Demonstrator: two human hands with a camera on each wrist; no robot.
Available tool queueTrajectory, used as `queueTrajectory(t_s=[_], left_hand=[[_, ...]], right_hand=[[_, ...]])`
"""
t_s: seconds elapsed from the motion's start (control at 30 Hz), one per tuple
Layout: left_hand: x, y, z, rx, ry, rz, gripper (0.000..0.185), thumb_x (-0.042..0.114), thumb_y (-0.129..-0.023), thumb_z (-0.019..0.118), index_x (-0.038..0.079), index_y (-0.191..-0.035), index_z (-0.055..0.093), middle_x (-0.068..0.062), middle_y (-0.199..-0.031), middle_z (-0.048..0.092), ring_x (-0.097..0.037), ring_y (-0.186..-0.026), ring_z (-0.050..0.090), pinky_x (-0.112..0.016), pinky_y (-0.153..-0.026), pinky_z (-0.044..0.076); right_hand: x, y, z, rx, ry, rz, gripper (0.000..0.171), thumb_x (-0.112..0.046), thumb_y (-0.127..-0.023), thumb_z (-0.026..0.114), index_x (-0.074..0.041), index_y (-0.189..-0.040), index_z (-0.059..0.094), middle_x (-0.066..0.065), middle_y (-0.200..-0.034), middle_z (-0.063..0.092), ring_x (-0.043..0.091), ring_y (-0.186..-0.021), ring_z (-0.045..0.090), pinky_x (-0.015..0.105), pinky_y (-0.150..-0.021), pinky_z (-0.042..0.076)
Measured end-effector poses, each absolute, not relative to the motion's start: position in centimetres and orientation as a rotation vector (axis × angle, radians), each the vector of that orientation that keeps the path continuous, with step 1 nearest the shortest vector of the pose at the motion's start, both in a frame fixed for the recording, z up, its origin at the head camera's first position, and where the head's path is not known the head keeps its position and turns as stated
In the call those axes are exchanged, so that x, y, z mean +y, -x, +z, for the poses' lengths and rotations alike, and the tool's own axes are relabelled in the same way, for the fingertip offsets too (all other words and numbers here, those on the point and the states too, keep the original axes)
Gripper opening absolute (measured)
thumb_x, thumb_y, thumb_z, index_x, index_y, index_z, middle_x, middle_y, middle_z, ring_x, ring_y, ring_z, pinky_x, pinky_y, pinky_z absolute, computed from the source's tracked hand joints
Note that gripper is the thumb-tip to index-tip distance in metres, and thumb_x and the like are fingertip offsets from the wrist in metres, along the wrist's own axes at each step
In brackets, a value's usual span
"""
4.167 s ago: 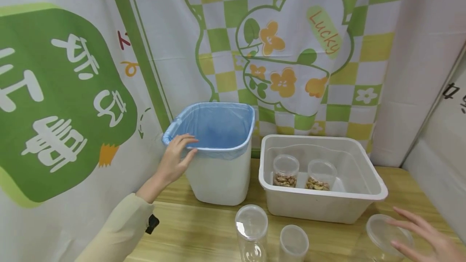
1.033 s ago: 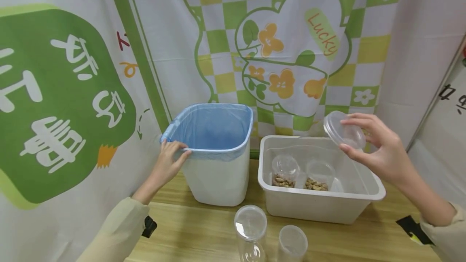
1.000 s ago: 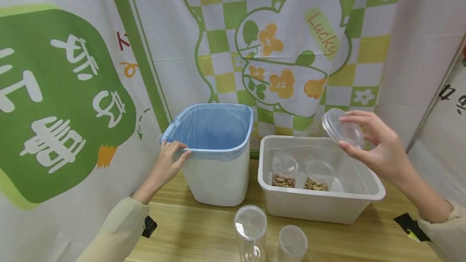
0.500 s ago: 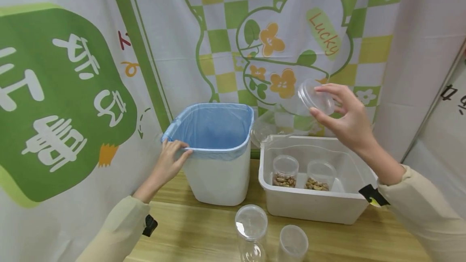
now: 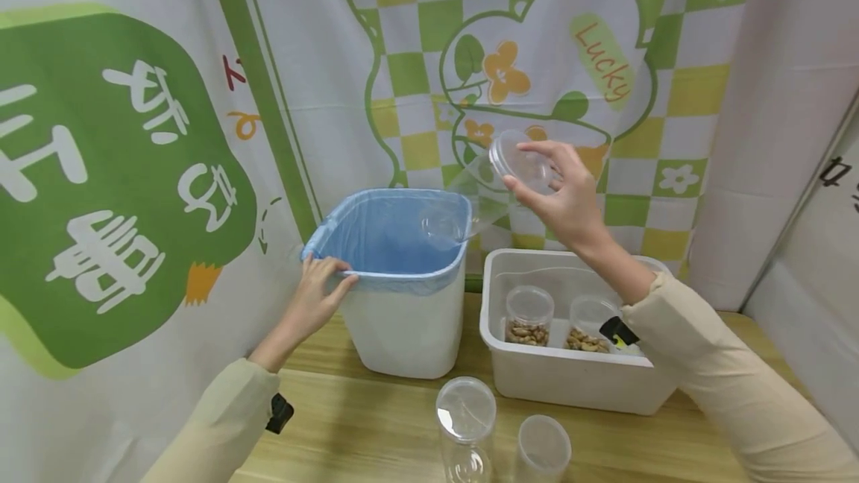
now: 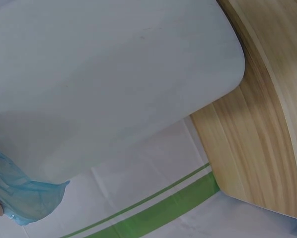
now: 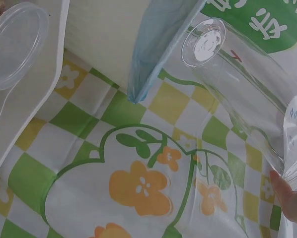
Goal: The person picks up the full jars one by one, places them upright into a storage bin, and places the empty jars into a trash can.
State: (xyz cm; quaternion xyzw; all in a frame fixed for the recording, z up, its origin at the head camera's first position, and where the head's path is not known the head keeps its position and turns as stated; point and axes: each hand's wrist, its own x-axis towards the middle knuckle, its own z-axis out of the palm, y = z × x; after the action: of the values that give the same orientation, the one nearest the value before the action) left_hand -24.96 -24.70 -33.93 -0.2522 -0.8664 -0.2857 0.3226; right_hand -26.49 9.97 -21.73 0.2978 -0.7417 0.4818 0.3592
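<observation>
Right hand (image 5: 564, 200) has its fingers (image 5: 537, 149) curled round the base end of a clear plastic jar (image 5: 479, 188), thumb underneath, and the jar is tipped way over so its open mouth points down-left over the bin (image 5: 403, 334). The mouth sits just above the bin's right rim, hanging over the blue bag liner (image 5: 392, 233). From the right wrist view the jar looks empty, though it's see-through so I can't be totally sure nothing's in it. Left hand (image 5: 315, 300) is on the bin's front-left corner, fingers (image 5: 329, 265) hooked over the rim and pressing the blue liner, thumb on the outside, so it's gripping the edge. The left wrist view mostly just shows the bin's white wall, a bit of blue bag and the wooden tabletop (image 6: 258, 144). Just right of the bin, nearly touching, is a white plastic tub (image 5: 570, 386) with two small clear jars (image 5: 529, 315) inside that have nuts in the bottom. In front, near the tabletop's edge, stand two more clear jars (image 5: 464, 423), one with a lid and taller, the other shorter beside it. Behind everything hangs a green and yellow checked cloth backdrop (image 5: 416, 51) with flowers and the word "Lucky" on it.
</observation>
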Motion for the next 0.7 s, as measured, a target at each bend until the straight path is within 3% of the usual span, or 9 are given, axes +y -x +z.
queueTrajectory(t_s=[0.1,0.2,0.27,0.37,0.6,0.7], left_hand=[[-24.6,25.0,-33.9,-2.270,0.671,-0.746,0.012,0.001,-0.078,0.062,-0.004,-0.087,0.056,-0.016,-0.084,0.059,-0.033,-0.085,0.050,-0.061,-0.100,0.005],[-24.6,25.0,-34.0,-2.267,0.676,-0.742,0.012,0.001,-0.078,0.062,-0.004,-0.087,0.056,-0.016,-0.084,0.059,-0.033,-0.085,0.050,-0.062,-0.099,0.006],[-24.7,25.0,-34.0,-2.266,0.674,-0.741,0.012,0.001,-0.078,0.062,-0.005,-0.086,0.057,-0.016,-0.083,0.059,-0.033,-0.085,0.050,-0.062,-0.099,0.006],[-24.7,25.0,-33.9,-2.269,0.670,-0.737,0.012,0.001,-0.078,0.062,-0.004,-0.087,0.057,-0.016,-0.084,0.059,-0.033,-0.085,0.050,-0.061,-0.100,0.006],[-24.6,25.0,-33.9,-2.273,0.663,-0.744,0.011,0.002,-0.078,0.061,-0.004,-0.086,0.056,-0.016,-0.084,0.059,-0.033,-0.085,0.050,-0.062,-0.100,0.005],[-24.6,25.0,-33.9,-2.267,0.661,-0.740,0.011,0.001,-0.078,0.062,-0.004,-0.086,0.056,-0.016,-0.084,0.059,-0.033,-0.085,0.050,-0.062,-0.100,0.006]], right_hand=[[8.7,27.2,-21.9,-1.921,-0.782,1.230,0.039,-0.015,-0.075,0.069,-0.007,-0.112,0.057,0.012,-0.112,0.050,0.021,-0.104,0.047,0.042,-0.080,0.048],[7.5,27.8,-22.2,-1.930,-0.795,1.192,0.040,-0.017,-0.075,0.069,-0.006,-0.111,0.057,0.014,-0.112,0.050,0.020,-0.098,0.047,0.033,-0.073,0.049],[6.7,28.2,-22.4,-1.935,-0.804,1.172,0.041,-0.020,-0.075,0.070,-0.005,-0.110,0.057,0.015,-0.110,0.051,0.021,-0.092,0.046,0.026,-0.065,0.045],[5.6,28.8,-22.7,-1.976,-0.805,1.155,0.042,-0.022,-0.074,0.070,-0.004,-0.110,0.057,0.014,-0.109,0.052,0.022,-0.089,0.046,0.025,-0.060,0.037],[3.3,29.8,-23.3,-2.132,-0.793,1.175,0.044,-0.026,-0.075,0.070,-0.005,-0.111,0.057,0.014,-0.113,0.051,0.026,-0.106,0.046,0.040,-0.085,0.040],[2.7,30.1,-23.5,-2.181,-0.776,1.183,0.045,-0.028,-0.075,0.070,-0.005,-0.111,0.057,0.015,-0.113,0.051,0.028,-0.107,0.045,0.042,-0.088,0.039]])
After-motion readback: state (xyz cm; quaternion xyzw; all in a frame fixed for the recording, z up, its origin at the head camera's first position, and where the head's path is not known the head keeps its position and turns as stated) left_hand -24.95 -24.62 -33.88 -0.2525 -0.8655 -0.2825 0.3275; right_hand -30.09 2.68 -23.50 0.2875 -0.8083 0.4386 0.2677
